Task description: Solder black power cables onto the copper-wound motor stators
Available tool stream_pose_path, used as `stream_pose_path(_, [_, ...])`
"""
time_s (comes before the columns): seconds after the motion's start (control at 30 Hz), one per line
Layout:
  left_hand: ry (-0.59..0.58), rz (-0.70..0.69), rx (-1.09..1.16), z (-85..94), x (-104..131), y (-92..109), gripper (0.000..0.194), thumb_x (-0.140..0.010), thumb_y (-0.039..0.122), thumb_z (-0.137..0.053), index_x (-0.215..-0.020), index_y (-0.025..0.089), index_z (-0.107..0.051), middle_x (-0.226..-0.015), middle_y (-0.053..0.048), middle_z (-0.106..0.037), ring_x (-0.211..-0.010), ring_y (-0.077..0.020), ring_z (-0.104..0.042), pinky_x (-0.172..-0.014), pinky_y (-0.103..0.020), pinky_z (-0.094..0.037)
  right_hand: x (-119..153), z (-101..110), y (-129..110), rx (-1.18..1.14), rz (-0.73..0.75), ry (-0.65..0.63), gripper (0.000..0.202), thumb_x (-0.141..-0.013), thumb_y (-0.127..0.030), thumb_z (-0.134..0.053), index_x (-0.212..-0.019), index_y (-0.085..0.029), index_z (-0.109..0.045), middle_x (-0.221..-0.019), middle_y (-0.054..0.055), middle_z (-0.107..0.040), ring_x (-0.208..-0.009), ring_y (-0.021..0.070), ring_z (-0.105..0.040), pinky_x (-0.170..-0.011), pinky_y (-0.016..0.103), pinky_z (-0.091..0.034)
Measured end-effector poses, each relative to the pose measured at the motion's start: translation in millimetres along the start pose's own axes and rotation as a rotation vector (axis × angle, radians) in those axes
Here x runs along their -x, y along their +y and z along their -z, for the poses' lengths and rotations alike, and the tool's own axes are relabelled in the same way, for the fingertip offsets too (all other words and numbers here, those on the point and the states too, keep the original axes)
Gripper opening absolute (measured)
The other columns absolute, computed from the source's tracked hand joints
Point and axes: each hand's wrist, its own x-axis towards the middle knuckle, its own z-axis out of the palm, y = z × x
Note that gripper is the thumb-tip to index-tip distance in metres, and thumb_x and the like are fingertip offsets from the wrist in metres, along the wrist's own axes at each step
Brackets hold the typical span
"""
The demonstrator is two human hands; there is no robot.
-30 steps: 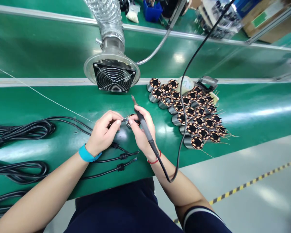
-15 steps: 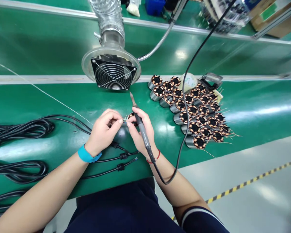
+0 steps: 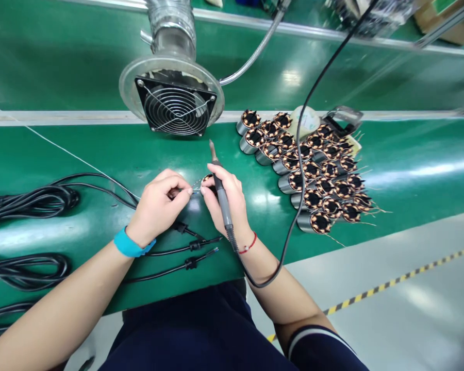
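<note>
My left hand (image 3: pixel 164 201) is closed, thumb and forefinger pinching the end of a thin wire (image 3: pixel 196 189). The wire spans the small gap to my right hand (image 3: pixel 232 203). A soldering iron (image 3: pixel 222 201) with a grey handle lies in the grip of my right hand, its bare tip pointing up and away from the wires. Under the right fingertips sits a copper-wound motor stator (image 3: pixel 208 178), mostly hidden by them. Just below my left hand, black cables with stripped ends (image 3: pixel 191 263) lie on the green bench (image 3: pixel 108 147).
Several copper-wound stators in metal sleeves (image 3: pixel 290 183) stand grouped at the right. A fume extractor fan (image 3: pixel 178 108) hangs beyond my hands. Coiled black cables (image 3: pixel 31 206) lie at the left. The iron's black cord (image 3: pixel 299 139) loops over the stators and my right forearm.
The view has shifted, so the fan appears larger and the back shelf is partly cut off. My fingertips are slightly farther apart, and the blue wire seen between them no longer shows clearly.
</note>
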Motion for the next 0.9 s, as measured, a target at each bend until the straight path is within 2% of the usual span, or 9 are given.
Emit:
stream_pose_path(0.13, [-0.015, 0.014, 0.041, -0.1, -0.2, -0.2, 0.011, -0.08, 0.016, -0.058, -0.071, 0.017, -0.063, -0.079, -0.001, -0.059, -0.074, -0.0123, -0.055, -0.065, -0.025, -0.042, 7.7, 11.0, 3.1, 0.001, 0.032, 0.092, 0.036, -0.093, -0.022, -0.05, -0.129, -0.027, -0.048, -0.094, -0.001, -0.07, -0.096, 0.0182, -0.064, -0.093, 0.039, -0.047])
stream_pose_path(0.23, [-0.032, 0.042, 0.087, -1.0, -0.4, -0.1, 0.012, -0.08, 0.016, -0.057, -0.068, 0.017, -0.061, -0.078, -0.001, -0.059, -0.074, -0.0124, -0.056, -0.066, -0.025, -0.043, 18.0, 22.8, 2.1, -0.047, 0.099, 0.127, 0.038, -0.094, -0.025, -0.05, -0.132, -0.027, -0.048, -0.09, 0.001, -0.07, -0.085, 0.0175, -0.066, -0.081, 0.037, -0.053])
stream_pose_path(0.33, [-0.047, 0.065, 0.107, -3.3, 0.1, -0.7, 0.012, -0.079, 0.015, -0.057, -0.068, 0.017, -0.061, -0.079, -0.001, -0.06, -0.074, -0.0122, -0.056, -0.066, -0.025, -0.043, 30.6, 28.9, -0.9, -0.097, 0.179, 0.191, 0.032, -0.092, -0.031, -0.053, -0.123, -0.024, -0.057, -0.079, 0.001, -0.068, -0.074, 0.0174, -0.063, -0.067, 0.034, -0.054])
stream_pose_path(0.43, [-0.036, 0.072, 0.111, -6.0, 1.3, -1.5, 0.011, -0.078, 0.014, -0.056, -0.068, 0.017, -0.06, -0.079, -0.001, -0.06, -0.075, -0.0123, -0.057, -0.066, -0.025, -0.043, 41.2, 28.6, -1.4, -0.174, 0.215, 0.248, 0.026, -0.088, -0.029, -0.056, -0.112, -0.021, -0.063, -0.068, 0.001, -0.063, -0.065, 0.0166, -0.059, -0.058, 0.031, -0.052])
stream_pose_path(0.6, [-0.02, 0.093, 0.126, -7.8, 2.5, -1.4, 0.012, -0.077, 0.012, -0.056, -0.068, 0.018, -0.06, -0.079, -0.001, -0.06, -0.075, -0.0124, -0.056, -0.065, -0.025, -0.044, 46.6, 25.2, 4.2, -0.248, 0.206, 0.337, 0.02, -0.084, -0.027, -0.055, -0.1, -0.021, -0.066, -0.066, 0.001, -0.061, -0.054, 0.0141, -0.055, -0.048, 0.029, -0.047])
stream_pose_path(0.9, [-0.012, 0.1, 0.108, -8.0, 1.7, 0.8, 0.012, -0.078, 0.013, -0.057, -0.067, 0.018, -0.06, -0.078, -0.001, -0.06, -0.073, -0.0128, -0.056, -0.063, -0.026, -0.043, 46.4, 25.1, 5.5, -0.216, 0.163, 0.303, 0.018, -0.085, -0.03, -0.054, -0.098, -0.024, -0.064, -0.068, 0.001, -0.063, -0.053, 0.0149, -0.057, -0.047, 0.03, -0.049])
